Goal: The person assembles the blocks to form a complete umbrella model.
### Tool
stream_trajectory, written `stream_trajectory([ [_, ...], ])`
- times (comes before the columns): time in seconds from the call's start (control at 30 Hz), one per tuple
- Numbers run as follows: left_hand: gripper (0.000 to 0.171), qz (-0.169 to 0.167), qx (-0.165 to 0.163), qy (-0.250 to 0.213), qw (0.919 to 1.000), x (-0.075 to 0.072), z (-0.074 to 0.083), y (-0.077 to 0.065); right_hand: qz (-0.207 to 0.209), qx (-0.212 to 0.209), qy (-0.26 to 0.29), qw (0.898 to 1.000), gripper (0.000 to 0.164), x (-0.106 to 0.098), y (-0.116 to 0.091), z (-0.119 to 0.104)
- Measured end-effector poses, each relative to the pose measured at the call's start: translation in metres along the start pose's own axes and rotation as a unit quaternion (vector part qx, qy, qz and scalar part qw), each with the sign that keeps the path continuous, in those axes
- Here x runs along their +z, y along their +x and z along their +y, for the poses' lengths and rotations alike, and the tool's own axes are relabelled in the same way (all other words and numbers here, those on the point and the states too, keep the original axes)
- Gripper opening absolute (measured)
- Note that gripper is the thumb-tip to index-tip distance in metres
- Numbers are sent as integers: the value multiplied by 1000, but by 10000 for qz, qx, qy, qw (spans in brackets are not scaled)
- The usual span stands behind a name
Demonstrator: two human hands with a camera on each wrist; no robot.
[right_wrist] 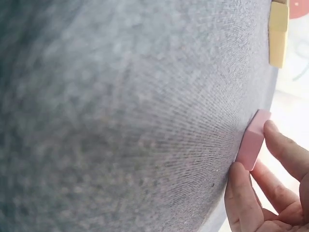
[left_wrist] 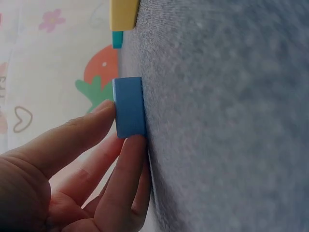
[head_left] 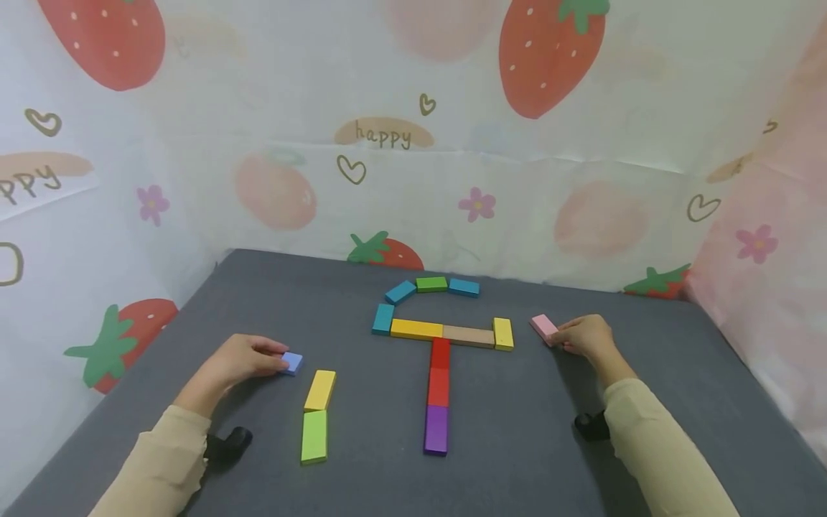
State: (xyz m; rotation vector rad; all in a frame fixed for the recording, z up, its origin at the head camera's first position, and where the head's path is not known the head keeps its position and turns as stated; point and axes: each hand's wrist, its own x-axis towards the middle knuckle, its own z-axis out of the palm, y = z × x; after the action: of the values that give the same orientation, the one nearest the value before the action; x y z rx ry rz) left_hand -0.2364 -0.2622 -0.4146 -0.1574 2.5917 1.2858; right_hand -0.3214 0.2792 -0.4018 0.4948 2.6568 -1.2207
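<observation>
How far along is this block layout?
Looks done: two red blocks and a purple block in line, meeting the yellow-tan row. In hand: the left hand pinches a periwinkle block, the right hand a pink block. Probably remaining: setting both, since neither touches another block.

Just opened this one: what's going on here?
A person is handling small blocks at a dark grey table. The left hand pinches a blue block; the right hand pinches a pink block. Between them, a purple block and two red blocks line up below a crosswise row. A lime block and a yellow block lie end to end nearer the left hand.
</observation>
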Motion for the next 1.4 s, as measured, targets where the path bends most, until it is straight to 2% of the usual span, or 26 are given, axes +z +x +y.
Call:
stream_trajectory([
  [0.3, 47, -96, -5, -254, 9996, 7, 8, 5, 137, -42, -413, 9990, 41, 3, 0, -4],
  [0.57, 45, -65, 5, -353, 9994, 7, 5, 6, 204, -478, -774, 9956, 35, 10, 4, -13],
  [0.77, 46, -58, -91, -377, 9992, 4, 3, 4, 275, -531, -752, 9954, 33, 13, 9, -18],
  [1.03, 46, -63, -32, -362, 9993, 7, 5, 7, 404, -477, -858, 9943, 31, 16, 15, -20],
  [1.2, 46, -82, -13, -415, 9991, 10, 7, 10, 515, -616, -980, 9919, 33, 19, 18, -23],
  [1.4, 45, -89, 33, -403, 9991, 11, 11, 12, 519, -708, -675, 9939, 36, 23, 22, -30],
])
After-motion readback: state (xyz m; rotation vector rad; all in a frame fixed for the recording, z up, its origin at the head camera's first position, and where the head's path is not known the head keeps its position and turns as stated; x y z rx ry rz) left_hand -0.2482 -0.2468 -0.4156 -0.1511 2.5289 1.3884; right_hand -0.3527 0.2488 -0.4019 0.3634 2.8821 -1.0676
